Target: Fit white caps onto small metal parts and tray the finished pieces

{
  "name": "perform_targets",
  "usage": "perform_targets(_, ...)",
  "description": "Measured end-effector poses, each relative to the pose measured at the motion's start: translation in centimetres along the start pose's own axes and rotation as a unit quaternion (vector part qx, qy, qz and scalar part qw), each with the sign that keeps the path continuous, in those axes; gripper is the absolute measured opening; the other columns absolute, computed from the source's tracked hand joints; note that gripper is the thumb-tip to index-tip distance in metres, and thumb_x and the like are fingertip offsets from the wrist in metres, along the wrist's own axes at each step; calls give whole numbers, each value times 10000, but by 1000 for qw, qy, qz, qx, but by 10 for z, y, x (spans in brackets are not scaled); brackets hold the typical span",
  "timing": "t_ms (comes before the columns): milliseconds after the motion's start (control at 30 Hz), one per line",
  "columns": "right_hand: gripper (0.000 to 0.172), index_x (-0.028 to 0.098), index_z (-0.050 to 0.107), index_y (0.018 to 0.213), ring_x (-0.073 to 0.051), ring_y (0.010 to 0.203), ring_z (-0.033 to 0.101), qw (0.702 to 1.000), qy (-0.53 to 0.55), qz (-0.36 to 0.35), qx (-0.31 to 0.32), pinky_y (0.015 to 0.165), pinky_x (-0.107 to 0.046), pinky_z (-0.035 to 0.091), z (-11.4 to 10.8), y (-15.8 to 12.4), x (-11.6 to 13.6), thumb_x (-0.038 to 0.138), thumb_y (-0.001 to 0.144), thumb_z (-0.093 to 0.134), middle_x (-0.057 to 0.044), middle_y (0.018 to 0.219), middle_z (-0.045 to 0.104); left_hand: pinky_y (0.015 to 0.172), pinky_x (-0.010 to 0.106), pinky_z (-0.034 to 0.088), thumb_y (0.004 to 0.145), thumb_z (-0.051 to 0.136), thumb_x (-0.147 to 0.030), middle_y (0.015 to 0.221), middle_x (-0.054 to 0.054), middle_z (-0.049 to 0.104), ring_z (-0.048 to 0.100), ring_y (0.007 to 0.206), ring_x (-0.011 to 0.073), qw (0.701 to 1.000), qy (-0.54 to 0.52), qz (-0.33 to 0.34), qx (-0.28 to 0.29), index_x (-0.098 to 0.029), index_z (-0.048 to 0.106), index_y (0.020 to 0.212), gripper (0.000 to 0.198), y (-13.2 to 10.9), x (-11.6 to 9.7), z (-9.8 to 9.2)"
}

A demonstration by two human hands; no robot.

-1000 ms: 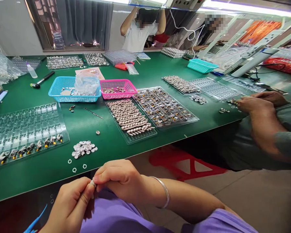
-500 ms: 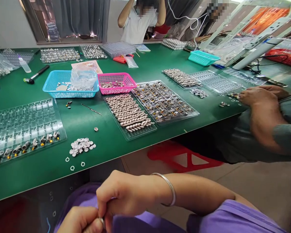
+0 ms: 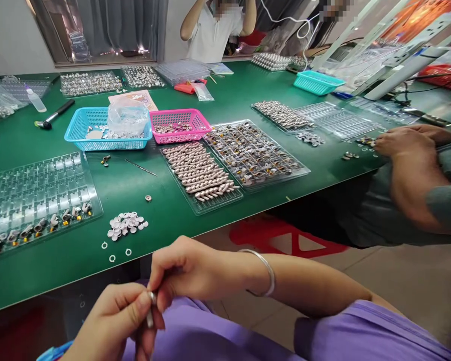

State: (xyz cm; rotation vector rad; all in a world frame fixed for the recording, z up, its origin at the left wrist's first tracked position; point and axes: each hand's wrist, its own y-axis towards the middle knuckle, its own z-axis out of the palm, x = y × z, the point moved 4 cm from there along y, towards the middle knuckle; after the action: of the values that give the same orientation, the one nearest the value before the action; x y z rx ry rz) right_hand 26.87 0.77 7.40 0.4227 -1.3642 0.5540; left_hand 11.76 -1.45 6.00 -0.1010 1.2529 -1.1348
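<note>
My left hand is closed in a pinch on a small silvery earbud shell with a short stem pointing down. My right hand, with a silver bangle on its wrist, pinches the top of the same shell. Both hands are together over my lap, just below the table edge. On the green table beyond them lies a pile of small white round caps. A few thin white rings are scattered near it. One round metallic part sits alone behind the pile.
A clear tray holds a row of earbud parts at left. Further back are a blue basket, a pink basket, tweezers and filled trays of shells and assembled parts. A co-worker's hands work at right.
Both my hands have risen from the bottom of the view toward the table edge, still joined at the shell. More of the shell and its stem now shows.
</note>
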Motion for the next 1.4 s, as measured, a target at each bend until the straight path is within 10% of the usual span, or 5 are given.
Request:
perform_targets(267, 446, 110, 640, 779, -103, 614, 655, 978, 188, 85, -26, 667, -255, 565, -12, 14, -30, 418, 579, 892, 2, 695, 676, 406, 179, 303, 661, 774, -564, 369, -18, 514, 413, 324, 56, 997, -63, -7, -36, -119, 688, 655, 453, 16, -4, -5)
perform_targets(1400, 461, 106, 651, 764, -81, 589, 633, 974, 174, 116, -84, 609, -215, 521, 5, 6, -17, 452, 564, 880, 6, 686, 672, 518, 225, 364, 835, 612, -581, 416, -16, 562, 442, 418, 95, 979, 144, 114, -92, -175, 644, 649, 448, 3, -2, -22)
